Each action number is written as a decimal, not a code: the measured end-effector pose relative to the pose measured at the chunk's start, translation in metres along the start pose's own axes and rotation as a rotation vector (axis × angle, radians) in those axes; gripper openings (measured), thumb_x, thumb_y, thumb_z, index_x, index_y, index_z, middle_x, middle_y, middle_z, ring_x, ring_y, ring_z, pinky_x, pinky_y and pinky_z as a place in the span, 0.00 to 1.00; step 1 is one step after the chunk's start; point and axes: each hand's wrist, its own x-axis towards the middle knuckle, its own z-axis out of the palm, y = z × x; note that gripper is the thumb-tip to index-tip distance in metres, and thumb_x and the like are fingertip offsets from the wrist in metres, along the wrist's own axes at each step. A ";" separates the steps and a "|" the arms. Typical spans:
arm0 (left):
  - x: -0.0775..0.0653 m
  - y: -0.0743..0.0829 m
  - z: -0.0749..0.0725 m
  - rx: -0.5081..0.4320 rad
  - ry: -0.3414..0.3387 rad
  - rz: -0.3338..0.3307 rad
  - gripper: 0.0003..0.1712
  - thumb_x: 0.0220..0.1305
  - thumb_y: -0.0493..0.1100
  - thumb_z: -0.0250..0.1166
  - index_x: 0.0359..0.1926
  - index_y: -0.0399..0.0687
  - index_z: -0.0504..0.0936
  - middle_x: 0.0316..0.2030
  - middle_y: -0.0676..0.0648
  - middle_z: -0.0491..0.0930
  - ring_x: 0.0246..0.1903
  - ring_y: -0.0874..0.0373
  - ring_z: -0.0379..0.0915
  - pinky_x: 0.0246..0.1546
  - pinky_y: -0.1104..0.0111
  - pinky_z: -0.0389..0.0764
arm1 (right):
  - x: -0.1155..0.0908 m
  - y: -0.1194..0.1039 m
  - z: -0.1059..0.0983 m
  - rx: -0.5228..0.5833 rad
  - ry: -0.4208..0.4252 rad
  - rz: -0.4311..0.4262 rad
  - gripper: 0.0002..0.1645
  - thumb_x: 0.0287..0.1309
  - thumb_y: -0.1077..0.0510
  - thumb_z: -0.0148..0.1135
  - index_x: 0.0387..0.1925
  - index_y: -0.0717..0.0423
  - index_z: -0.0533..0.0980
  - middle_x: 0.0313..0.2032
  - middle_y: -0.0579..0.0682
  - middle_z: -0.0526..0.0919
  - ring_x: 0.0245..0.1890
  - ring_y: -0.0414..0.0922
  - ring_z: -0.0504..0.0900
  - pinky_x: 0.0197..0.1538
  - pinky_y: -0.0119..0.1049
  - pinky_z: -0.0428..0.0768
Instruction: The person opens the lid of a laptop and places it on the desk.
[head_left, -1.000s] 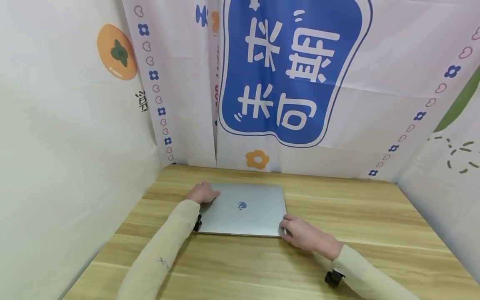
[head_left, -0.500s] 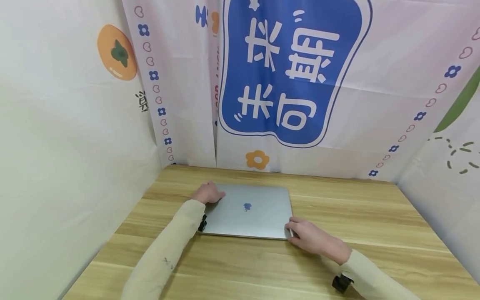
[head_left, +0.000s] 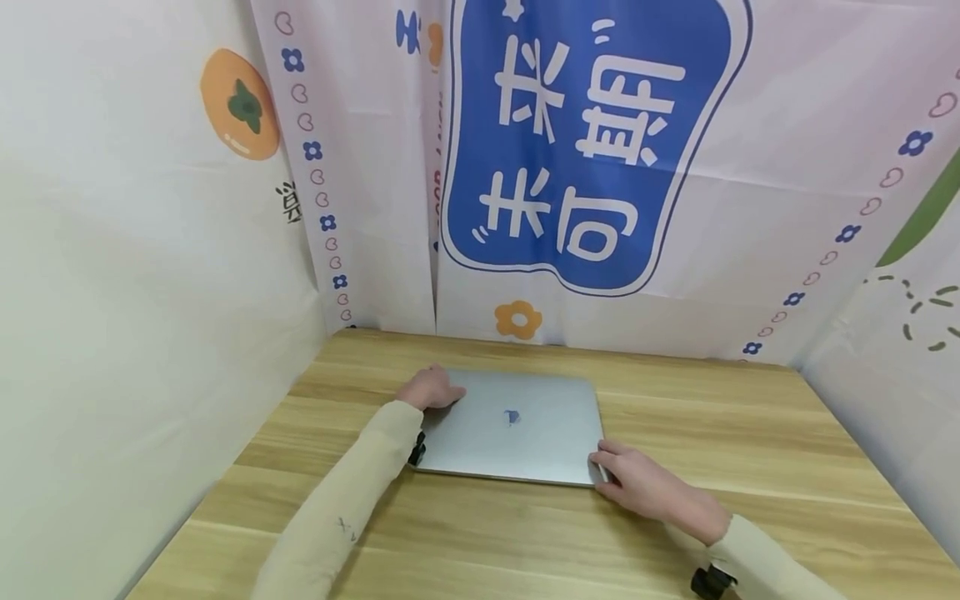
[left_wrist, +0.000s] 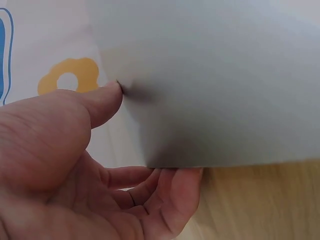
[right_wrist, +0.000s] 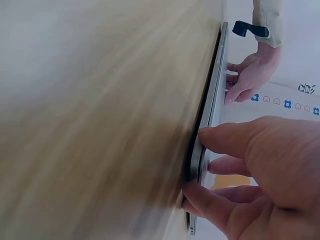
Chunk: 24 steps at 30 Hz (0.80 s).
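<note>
A closed silver laptop (head_left: 517,437) lies nearly flat on the wooden table, a small dark logo in the middle of its lid. At its left side my left hand (head_left: 432,388) grips the edge, with the thumb at the lid and the other fingers along the edge, as the left wrist view shows. My right hand (head_left: 637,479) pinches the front right corner. In the right wrist view, the thumb (right_wrist: 225,137) presses the front edge and the fingers hold the right side. A thin dark gap shows under the laptop (right_wrist: 215,95) there.
The wooden table (head_left: 495,542) extends around the laptop on all sides. A printed cloth backdrop (head_left: 375,167) hangs at its back edge, and pale cloth walls stand left and right. Black wrist cameras (head_left: 711,582) are strapped over the sleeves.
Both hands have shifted the laptop to the right and slightly toward the front of the table. Their hold on it looks the same throughout.
</note>
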 end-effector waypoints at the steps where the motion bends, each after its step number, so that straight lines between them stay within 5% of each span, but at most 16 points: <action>1: 0.000 0.002 0.001 0.004 -0.004 0.006 0.49 0.71 0.61 0.54 0.73 0.25 0.51 0.68 0.27 0.63 0.61 0.39 0.71 0.59 0.48 0.75 | -0.002 0.001 0.000 0.003 0.001 0.005 0.22 0.58 0.62 0.67 0.53 0.69 0.77 0.57 0.72 0.75 0.54 0.63 0.80 0.50 0.50 0.83; 7: 0.001 0.012 0.001 0.037 -0.016 0.083 0.40 0.71 0.58 0.55 0.66 0.27 0.66 0.69 0.30 0.63 0.59 0.42 0.72 0.59 0.51 0.75 | -0.010 0.005 -0.002 -0.006 0.028 0.006 0.20 0.57 0.62 0.68 0.51 0.67 0.79 0.55 0.71 0.77 0.53 0.63 0.81 0.50 0.50 0.83; 14: 0.001 0.018 0.009 0.040 -0.035 0.080 0.48 0.70 0.61 0.55 0.72 0.25 0.54 0.72 0.30 0.57 0.66 0.39 0.65 0.64 0.51 0.72 | -0.020 0.009 -0.002 -0.002 0.005 0.018 0.21 0.57 0.62 0.68 0.52 0.68 0.78 0.56 0.73 0.77 0.52 0.64 0.81 0.48 0.50 0.84; 19: 0.001 0.019 0.009 0.059 -0.036 0.097 0.46 0.71 0.61 0.55 0.71 0.25 0.56 0.72 0.30 0.57 0.65 0.41 0.67 0.64 0.52 0.72 | -0.022 0.010 -0.004 0.003 -0.011 0.031 0.23 0.58 0.61 0.67 0.53 0.69 0.77 0.57 0.74 0.75 0.53 0.65 0.80 0.50 0.51 0.83; 24: 0.002 0.021 0.007 0.047 -0.051 0.112 0.32 0.71 0.58 0.56 0.52 0.29 0.77 0.54 0.35 0.76 0.37 0.52 0.75 0.41 0.61 0.79 | -0.023 0.013 -0.007 -0.003 -0.019 0.026 0.23 0.58 0.60 0.68 0.53 0.69 0.77 0.56 0.73 0.76 0.52 0.64 0.81 0.48 0.49 0.84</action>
